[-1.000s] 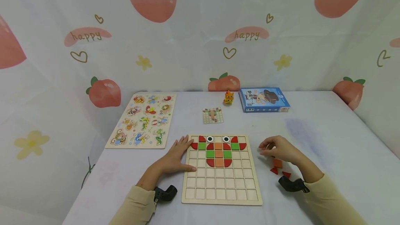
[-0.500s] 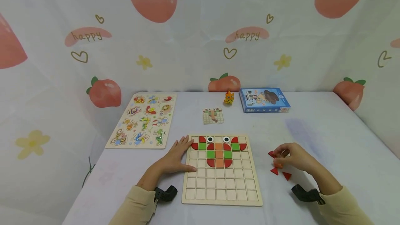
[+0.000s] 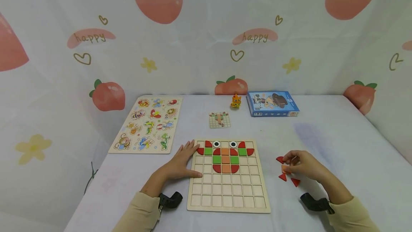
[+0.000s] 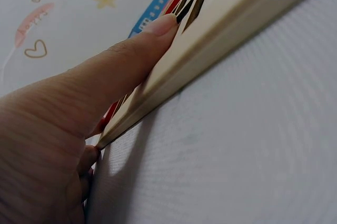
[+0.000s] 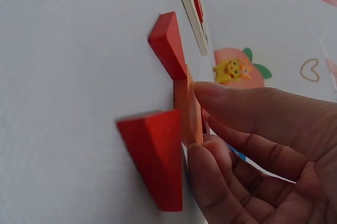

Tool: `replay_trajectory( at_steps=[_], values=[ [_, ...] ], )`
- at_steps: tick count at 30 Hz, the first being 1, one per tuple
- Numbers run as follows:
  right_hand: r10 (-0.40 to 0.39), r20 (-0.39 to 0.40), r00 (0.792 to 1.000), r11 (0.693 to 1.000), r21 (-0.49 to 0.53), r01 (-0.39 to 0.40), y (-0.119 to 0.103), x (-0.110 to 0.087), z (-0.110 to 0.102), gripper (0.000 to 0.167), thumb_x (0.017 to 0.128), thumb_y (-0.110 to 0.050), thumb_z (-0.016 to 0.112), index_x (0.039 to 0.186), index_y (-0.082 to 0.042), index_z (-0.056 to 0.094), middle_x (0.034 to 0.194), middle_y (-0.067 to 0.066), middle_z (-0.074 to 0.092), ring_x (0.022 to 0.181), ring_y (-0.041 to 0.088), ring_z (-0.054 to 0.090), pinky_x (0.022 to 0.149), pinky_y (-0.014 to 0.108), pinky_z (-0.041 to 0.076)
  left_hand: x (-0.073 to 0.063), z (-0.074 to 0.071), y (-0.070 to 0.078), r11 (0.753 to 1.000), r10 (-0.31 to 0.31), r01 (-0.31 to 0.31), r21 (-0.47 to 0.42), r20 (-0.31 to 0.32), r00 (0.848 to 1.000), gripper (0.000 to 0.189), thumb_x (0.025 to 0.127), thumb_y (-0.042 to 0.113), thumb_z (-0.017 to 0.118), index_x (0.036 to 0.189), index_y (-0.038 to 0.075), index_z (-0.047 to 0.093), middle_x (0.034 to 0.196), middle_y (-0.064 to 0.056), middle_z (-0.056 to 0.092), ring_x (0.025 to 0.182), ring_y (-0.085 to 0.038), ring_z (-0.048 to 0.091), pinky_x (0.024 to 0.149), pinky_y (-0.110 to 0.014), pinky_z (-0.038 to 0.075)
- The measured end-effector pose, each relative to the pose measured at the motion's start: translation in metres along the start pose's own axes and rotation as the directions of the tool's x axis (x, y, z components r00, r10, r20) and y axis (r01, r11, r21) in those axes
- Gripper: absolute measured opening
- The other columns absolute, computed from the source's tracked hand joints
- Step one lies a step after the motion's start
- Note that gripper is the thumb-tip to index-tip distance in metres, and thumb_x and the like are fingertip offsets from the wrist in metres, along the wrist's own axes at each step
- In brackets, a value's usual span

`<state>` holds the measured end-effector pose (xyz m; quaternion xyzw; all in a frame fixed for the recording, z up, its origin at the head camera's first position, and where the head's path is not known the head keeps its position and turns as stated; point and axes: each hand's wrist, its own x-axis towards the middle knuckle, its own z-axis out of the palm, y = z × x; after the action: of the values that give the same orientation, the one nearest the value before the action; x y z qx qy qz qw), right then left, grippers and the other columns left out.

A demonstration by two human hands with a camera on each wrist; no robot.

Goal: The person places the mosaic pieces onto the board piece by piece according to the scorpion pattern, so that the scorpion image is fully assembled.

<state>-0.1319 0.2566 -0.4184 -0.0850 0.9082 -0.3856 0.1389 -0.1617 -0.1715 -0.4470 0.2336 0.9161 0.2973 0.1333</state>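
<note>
My left hand (image 3: 177, 164) lies with spread fingers on the left edge of a wooden grid board (image 3: 227, 201). In the left wrist view its thumb (image 4: 126, 56) rests on the board's face. Red, green and orange tiles and two eye tiles fill cells in the board's upper half. Right of the board, my right hand (image 3: 305, 165) pinches an orange square tile (image 5: 181, 100) between thumb and fingers, low at the tabletop. Around it lie a red triangle (image 3: 282, 177), another red triangle (image 3: 295, 182) and a red curved-edged tile (image 3: 279, 159).
A small pattern card (image 3: 220, 120) lies behind the board. Farther back stand a yellow-orange toy figure (image 3: 235, 101) and a blue box (image 3: 273, 104). An insect picture puzzle board (image 3: 146, 124) lies at the back left. A printed cloth (image 3: 193, 38) hangs behind the table.
My right hand has moved down and slightly right from beside the board to the loose tiles, and its fingers now pinch the orange tile. The left hand stays put.
</note>
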Motion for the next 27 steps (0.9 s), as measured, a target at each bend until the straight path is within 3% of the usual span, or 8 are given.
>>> replay_trajectory(
  at_steps=[15, 21, 27],
  values=[
    [-0.002, -0.034, 0.999, 1.000, 0.001, 0.002, 0.0007, 0.0028, 0.0054, 0.045, 0.078, -0.024, 0.075, 0.107, 0.005, 0.057, 0.080, 0.005, 0.053, 0.068, 0.012, 0.048, 0.053, 0.021, 0.044, -0.0005, 0.0007, -0.0011, 1.000, -0.002, 0.002, 0.003, -0.001, 1.000, 0.105, 0.068, 0.053, 0.076, 0.149, 0.011, 0.023, 0.158, -0.010, 0.008, 0.146, -0.027, 0.001, 0.119, -0.047, 0.001],
    [-0.032, -0.021, 0.999, 0.999, -0.015, 0.031, 0.0024, 0.0033, 0.0051, 0.035, 0.080, -0.024, 0.074, 0.101, 0.001, 0.061, 0.079, 0.004, 0.054, 0.068, 0.009, 0.048, 0.053, 0.021, 0.044, -0.0006, -0.0003, -0.0004, 1.000, -0.006, 0.006, 0.004, 0.004, 1.000, 0.105, 0.069, 0.053, 0.076, 0.149, 0.011, 0.023, 0.158, -0.010, 0.007, 0.146, -0.027, 0.000, 0.119, -0.047, 0.000],
    [-0.056, 0.047, 0.997, 0.998, -0.006, 0.057, 0.0062, 0.0020, 0.0014, 0.032, 0.075, -0.016, 0.077, 0.097, 0.000, 0.061, 0.081, 0.005, 0.056, 0.071, 0.010, 0.049, 0.059, 0.019, 0.048, -0.0013, -0.0016, 0.0020, 1.000, 0.004, -0.004, -0.001, 0.001, 1.000, 0.104, 0.069, 0.051, 0.077, 0.148, 0.010, 0.024, 0.158, -0.012, 0.008, 0.146, -0.029, 0.001, 0.119, -0.048, 0.001]
  ],
)
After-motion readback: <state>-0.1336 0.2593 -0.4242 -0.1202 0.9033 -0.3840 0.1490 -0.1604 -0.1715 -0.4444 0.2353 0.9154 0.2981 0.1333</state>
